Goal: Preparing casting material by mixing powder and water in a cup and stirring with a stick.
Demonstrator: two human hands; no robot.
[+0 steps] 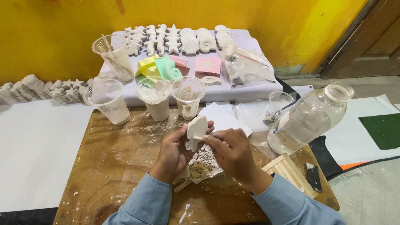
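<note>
White plaster makes up the small cast figure (196, 131) we hold above the near middle of the round wooden bench (116, 166). It stands roughly upright, its long axis running from the near-left foot up to the rounded far end, tilted a little to the right. Our left hand (175, 152) cups it from the left and from below, thumb and fingers clasped around its lower half. Our right hand (231, 152) comes in from the right, its fingertips (207, 138) pinched against the figure's right edge, so both hands touch it and neither is farther away. Both forearms in light blue sleeves (146, 204) rise from the near edge and converge on the piece. Directly beneath the hands lies a crumpled sheet with pale plaster crumbs (203, 162). Just beside the right wrist rests a bundle of flat wooden sticks (289, 171), and farther off stand three clear plastic cups (154, 98) dusted with powder.
</note>
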